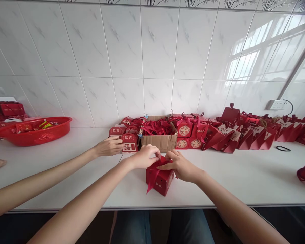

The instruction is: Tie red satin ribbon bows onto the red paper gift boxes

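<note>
A small red gift box with gold print stands on the white table in front of me. Red ribbon lies across its top, one tail hanging down the near side. My left hand is closed, thumb and fingers pinching the ribbon at the box's top left. From the right, my right hand has its fingers curled and the index finger laid along the ribbon on top. The knot or loop itself is largely hidden by my fingers.
A co-worker's hand touches a red printed box at left. Behind my box sits a cardboard box of red ribbons. Stacked gift boxes line the wall rightward. A red plastic basket holds wrapped sweets; a black band lies right.
</note>
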`<action>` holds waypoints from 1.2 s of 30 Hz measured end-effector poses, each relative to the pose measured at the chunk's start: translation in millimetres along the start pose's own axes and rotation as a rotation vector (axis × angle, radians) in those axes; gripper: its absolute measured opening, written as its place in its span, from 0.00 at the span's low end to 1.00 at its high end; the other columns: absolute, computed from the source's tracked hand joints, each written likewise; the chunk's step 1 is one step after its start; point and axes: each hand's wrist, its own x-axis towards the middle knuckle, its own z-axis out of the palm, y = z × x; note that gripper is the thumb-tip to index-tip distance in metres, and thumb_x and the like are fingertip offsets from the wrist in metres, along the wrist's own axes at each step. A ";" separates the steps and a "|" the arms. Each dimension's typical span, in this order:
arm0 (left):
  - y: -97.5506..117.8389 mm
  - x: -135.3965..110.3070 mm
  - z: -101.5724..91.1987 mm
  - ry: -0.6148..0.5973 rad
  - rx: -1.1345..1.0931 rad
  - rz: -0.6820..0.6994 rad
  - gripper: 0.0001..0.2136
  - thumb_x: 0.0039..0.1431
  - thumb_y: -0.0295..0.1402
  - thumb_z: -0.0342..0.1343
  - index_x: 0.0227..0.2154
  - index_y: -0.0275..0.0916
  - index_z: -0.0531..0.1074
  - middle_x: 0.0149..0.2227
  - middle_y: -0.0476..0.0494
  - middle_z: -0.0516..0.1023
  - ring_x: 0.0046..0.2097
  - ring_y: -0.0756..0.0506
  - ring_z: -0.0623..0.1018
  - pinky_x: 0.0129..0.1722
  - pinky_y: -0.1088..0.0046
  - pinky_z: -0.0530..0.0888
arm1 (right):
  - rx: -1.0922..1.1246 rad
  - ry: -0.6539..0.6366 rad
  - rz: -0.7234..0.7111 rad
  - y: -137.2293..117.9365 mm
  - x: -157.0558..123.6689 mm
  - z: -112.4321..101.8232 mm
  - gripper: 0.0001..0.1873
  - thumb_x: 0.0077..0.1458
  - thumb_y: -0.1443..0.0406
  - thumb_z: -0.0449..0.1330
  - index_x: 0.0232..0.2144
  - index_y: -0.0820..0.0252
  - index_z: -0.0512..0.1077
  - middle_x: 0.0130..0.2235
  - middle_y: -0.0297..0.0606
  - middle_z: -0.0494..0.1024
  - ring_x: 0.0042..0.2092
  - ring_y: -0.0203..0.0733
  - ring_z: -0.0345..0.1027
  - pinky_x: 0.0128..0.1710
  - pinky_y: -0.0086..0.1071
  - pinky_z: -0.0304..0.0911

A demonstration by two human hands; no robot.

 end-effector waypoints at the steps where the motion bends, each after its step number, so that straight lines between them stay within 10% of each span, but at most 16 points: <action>1: -1.4 -0.1 -0.1 -0.024 -0.021 0.004 0.05 0.54 0.33 0.52 0.29 0.43 0.73 0.37 0.46 0.75 0.46 0.42 0.69 0.50 0.63 0.65 | 0.004 0.003 0.002 0.4 0.0 0.4 0.31 0.52 0.79 0.52 0.50 0.42 0.71 0.38 0.41 0.64 0.41 0.43 0.56 0.43 0.38 0.57; 10: -16.3 -4.1 7.7 -0.117 -0.242 -0.031 0.08 0.54 0.40 0.56 0.30 0.42 0.74 0.58 0.43 0.64 0.60 0.40 0.62 0.52 0.66 0.66 | 0.069 0.040 -0.016 3.9 0.7 4.9 0.34 0.51 0.81 0.49 0.49 0.40 0.72 0.38 0.41 0.64 0.41 0.43 0.55 0.43 0.38 0.59; 36: -24.2 4.5 2.7 -0.200 -0.434 -0.076 0.09 0.54 0.39 0.56 0.24 0.42 0.75 0.54 0.46 0.71 0.56 0.42 0.68 0.55 0.66 0.65 | 0.333 0.046 -0.002 7.3 -1.7 8.5 0.30 0.52 0.81 0.47 0.47 0.47 0.75 0.36 0.40 0.60 0.40 0.41 0.56 0.43 0.38 0.62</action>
